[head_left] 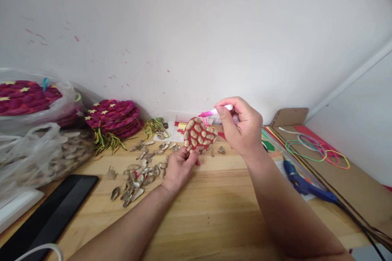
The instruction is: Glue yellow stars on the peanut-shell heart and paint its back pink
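My left hand (181,168) grips the lower edge of a red disc covered with peanut shells (200,135), held up over the wooden table (220,212). Between the thumb and fingers of my right hand (241,124) is a white and pink marker (217,111), its pink end pointing left just above the disc's top edge. A small pink loop (204,119) shows by that edge. Whether the marker touches the disc or the loop is too small to tell.
Loose peanut shells (134,181) lie left of my left hand. Stacked magenta discs with stars (114,118), a plastic bag of shells (65,151) and a black tablet-like device (52,216) stand left. A blue glue gun (306,185), cardboard (352,175) and coloured cord (318,151) lie right.
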Motion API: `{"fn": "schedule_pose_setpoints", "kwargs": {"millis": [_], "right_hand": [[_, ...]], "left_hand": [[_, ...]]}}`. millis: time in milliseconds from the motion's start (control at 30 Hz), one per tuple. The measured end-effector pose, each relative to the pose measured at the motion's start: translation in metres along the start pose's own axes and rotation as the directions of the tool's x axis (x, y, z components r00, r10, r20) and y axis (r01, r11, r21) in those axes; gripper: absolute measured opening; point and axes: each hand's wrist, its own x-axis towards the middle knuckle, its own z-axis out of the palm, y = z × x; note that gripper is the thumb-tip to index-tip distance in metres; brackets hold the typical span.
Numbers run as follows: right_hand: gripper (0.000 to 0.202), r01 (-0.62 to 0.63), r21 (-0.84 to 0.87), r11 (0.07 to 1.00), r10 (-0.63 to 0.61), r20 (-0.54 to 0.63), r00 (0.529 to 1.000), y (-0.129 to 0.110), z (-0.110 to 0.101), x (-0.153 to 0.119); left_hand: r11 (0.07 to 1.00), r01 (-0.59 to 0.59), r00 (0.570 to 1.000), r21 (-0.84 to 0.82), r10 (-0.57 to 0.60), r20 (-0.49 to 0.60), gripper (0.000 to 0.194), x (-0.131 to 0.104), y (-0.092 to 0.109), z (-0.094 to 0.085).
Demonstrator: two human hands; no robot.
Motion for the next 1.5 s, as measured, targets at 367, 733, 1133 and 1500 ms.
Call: {"fn": "schedule_pose_setpoints", "kwargs": {"millis": [367, 733, 1133, 1500], "right_hand": [[0.015, -0.032, 0.044, 0.999, 0.032, 0.01, 0.999, -0.0008, -0.001, 0.0002], [0.016, -0.021, 0.02, 1.0, 0.021, 0.013, 1.0, -0.0027, -0.0019, 0.0003], [0.015, 0.011, 0.006, 1.0, -0.011, 0.024, 1.0, -0.0051, -0.0037, 0.0016], [0.014, 0.033, -0.016, 0.999, -0.033, 0.013, 0.999, -0.0046, -0.0029, 0.0011]], "left_hand": [[1.0, -0.025, 1.0, 0.004, 0.025, 0.001, 0.042, 0.0017, 0.0002, -0.0013], [1.0, -0.015, 1.0, 0.013, 0.015, 0.0, 0.042, 0.0011, 0.0003, -0.0011], [1.0, -0.001, 1.0, -0.004, 0.001, -0.003, 0.04, 0.002, -0.0007, -0.0005], [1.0, -0.003, 1.0, 0.007, 0.003, -0.001, 0.041, 0.0026, 0.0012, -0.0013]]}}
